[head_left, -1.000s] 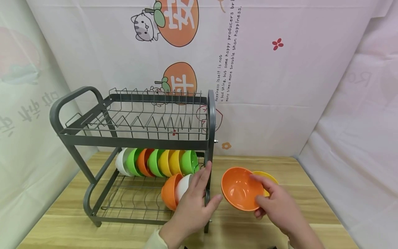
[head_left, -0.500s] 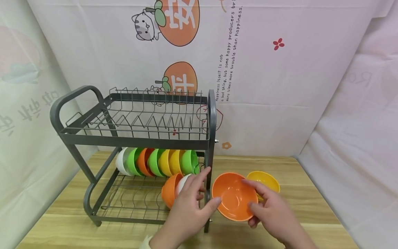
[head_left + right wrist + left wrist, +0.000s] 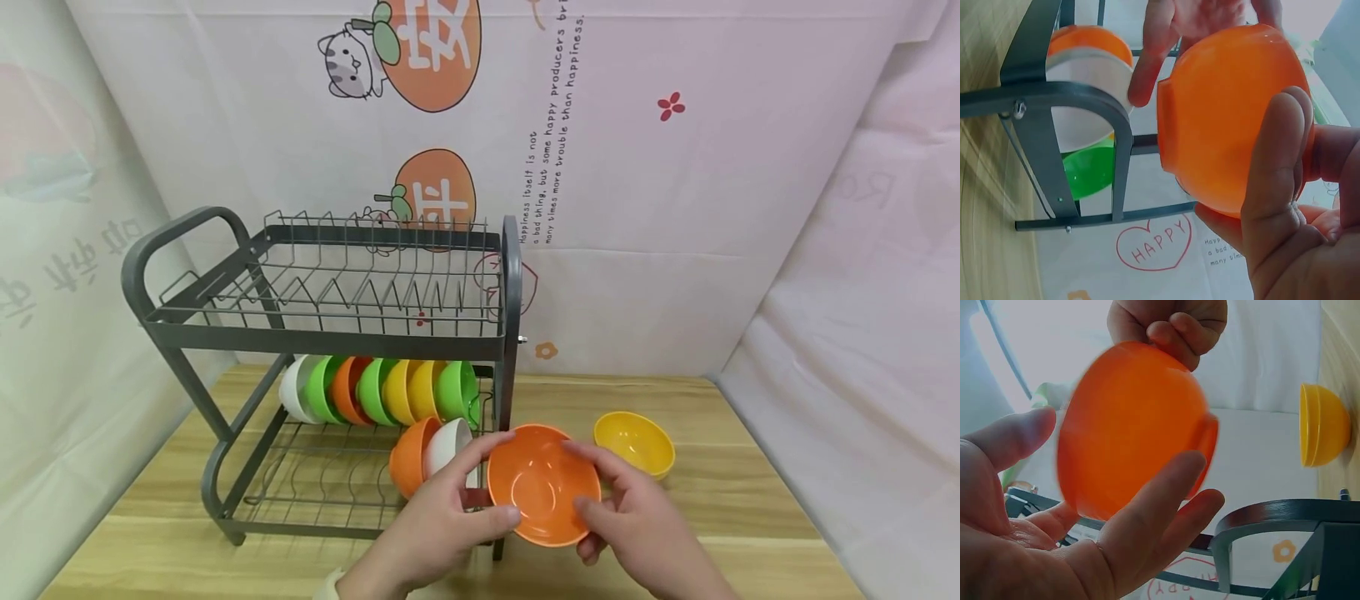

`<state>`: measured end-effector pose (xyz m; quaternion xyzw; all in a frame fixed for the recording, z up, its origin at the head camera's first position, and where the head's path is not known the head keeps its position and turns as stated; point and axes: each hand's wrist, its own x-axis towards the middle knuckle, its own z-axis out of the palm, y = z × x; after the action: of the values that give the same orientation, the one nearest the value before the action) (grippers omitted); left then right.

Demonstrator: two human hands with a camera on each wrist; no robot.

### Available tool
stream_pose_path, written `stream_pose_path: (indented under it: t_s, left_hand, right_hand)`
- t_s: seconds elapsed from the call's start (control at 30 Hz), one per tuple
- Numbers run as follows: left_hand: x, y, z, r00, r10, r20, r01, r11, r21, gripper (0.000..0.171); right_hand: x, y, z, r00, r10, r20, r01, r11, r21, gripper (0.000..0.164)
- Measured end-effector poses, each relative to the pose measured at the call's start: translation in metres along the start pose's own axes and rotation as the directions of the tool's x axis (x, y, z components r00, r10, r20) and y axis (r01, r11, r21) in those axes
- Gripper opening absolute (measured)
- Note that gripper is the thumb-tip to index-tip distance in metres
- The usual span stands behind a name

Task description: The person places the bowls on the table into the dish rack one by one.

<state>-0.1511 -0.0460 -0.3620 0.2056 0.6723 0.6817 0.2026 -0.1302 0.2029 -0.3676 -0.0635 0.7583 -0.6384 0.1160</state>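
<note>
An orange bowl [image 3: 542,487] is held up in front of the rack's right end, its hollow facing the head camera. My right hand [image 3: 626,521] pinches its right side, thumb on the inside and fingers behind. My left hand [image 3: 442,512] is spread around the bowl's left side, fingertips right at the rim; in the left wrist view the left thumb [image 3: 1025,434] stands a little off the bowl. Behind the left hand, a white bowl [image 3: 447,446] and another orange bowl [image 3: 411,458] stand on edge in the lower tier of the dish rack [image 3: 330,340].
A yellow bowl [image 3: 634,443], seemingly stacked with another in the left wrist view [image 3: 1324,425], sits on the wooden table [image 3: 742,475] to the right. A row of white, green, orange and yellow bowls [image 3: 378,392] fills the lower tier's back. The upper tier has bare wires.
My right hand has brought the orange bowl left and toward me, away from the yellow bowl. My left hand has shifted down and left, its fingers now around the bowl's left rim.
</note>
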Motion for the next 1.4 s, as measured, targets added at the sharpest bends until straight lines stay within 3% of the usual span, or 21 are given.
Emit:
stream_pose_path:
  t_s: [0.2, 0.43, 0.53, 0.63, 0.7, 0.8, 0.97, 1.13, 1.4]
  left_hand:
    - [0.000, -0.006, 0.000, 1.000, -0.005, 0.030, 0.009, 0.993, -0.117, 0.064]
    - [-0.003, -0.007, -0.005, 0.999, -0.017, 0.049, 0.023, 0.992, -0.123, 0.063]
    - [-0.005, -0.006, -0.009, 0.998, -0.026, 0.051, 0.032, 0.990, -0.135, 0.063]
    - [-0.008, -0.004, -0.014, 0.999, -0.036, 0.037, 0.040, 0.990, -0.134, 0.063]
    - [-0.011, -0.003, -0.018, 0.999, -0.047, 0.028, 0.049, 0.995, -0.087, 0.062]
    - [-0.016, 0.000, -0.025, 0.997, -0.071, 0.012, 0.070, 0.995, 0.067, 0.060]
    - [-0.024, 0.005, -0.034, 0.997, -0.078, 0.015, 0.071, 0.961, 0.267, 0.060]
    - [-0.031, 0.008, -0.040, 0.999, -0.049, 0.004, 0.044, 0.932, 0.359, 0.059]
    - [-0.035, 0.009, -0.044, 0.998, -0.050, -0.028, 0.057, 0.914, 0.401, 0.060]
  right_hand:
    - [-0.001, -0.001, 0.004, 1.000, 0.013, 0.017, -0.013, 1.000, 0.012, 0.059]
    - [0.002, -0.001, 0.007, 0.998, -0.010, 0.066, 0.007, 0.999, 0.053, 0.058]
    - [0.003, -0.003, 0.007, 0.998, -0.046, 0.047, 0.047, 0.999, -0.022, 0.052]
    - [0.006, -0.007, 0.007, 0.995, -0.095, -0.026, 0.091, 0.986, -0.141, 0.046]
    - [0.010, -0.009, 0.008, 0.988, -0.132, -0.083, 0.113, 0.971, -0.209, 0.044]
    - [0.017, -0.011, 0.007, 0.974, -0.181, -0.136, 0.140, 0.954, -0.266, 0.042]
    - [0.033, -0.009, 0.008, 0.957, -0.274, -0.099, 0.226, 0.912, -0.342, 0.057]
    - [0.051, -0.004, 0.017, 0.933, -0.360, -0.024, 0.327, 0.871, -0.366, 0.081]
    - [0.067, 0.003, 0.031, 0.870, -0.494, 0.017, 0.467, 0.810, -0.354, 0.085]
